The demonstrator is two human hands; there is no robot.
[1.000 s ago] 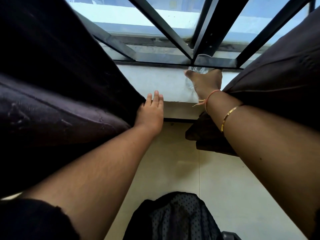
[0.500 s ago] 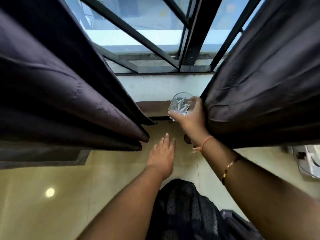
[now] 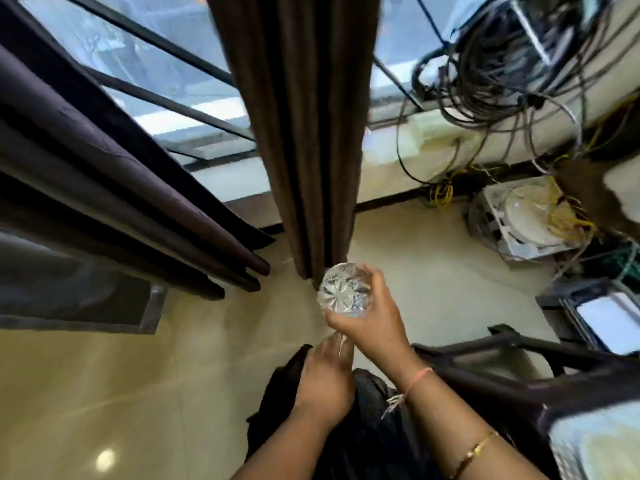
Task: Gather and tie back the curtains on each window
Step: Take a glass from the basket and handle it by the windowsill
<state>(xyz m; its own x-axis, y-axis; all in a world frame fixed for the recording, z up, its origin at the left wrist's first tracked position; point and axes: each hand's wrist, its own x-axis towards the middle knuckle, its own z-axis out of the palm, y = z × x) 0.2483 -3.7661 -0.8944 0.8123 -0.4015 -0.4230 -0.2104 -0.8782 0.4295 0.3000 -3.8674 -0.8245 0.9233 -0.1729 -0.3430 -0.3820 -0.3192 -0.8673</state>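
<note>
1. Brown curtain (image 3: 304, 133) hangs centre, long axis vertical, hem pointing at floor.
2. My R hand (image 3: 375, 322) grips cut glass (image 3: 344, 292) by hem, fingers curled round it.
3. My L hand (image 3: 325, 379) below, fingers relaxed, empty.

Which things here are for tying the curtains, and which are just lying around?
For the job: left curtain, middle curtain, window.
Not part of it: cut glass held in the right hand, tangled cables, white box, dark chair.

Glass (image 3: 343, 292): we read no mark on it.
Curtains (image 3: 304, 133): we find no label.
Lit screen (image 3: 609, 323): blurred; we make out no text.
</note>
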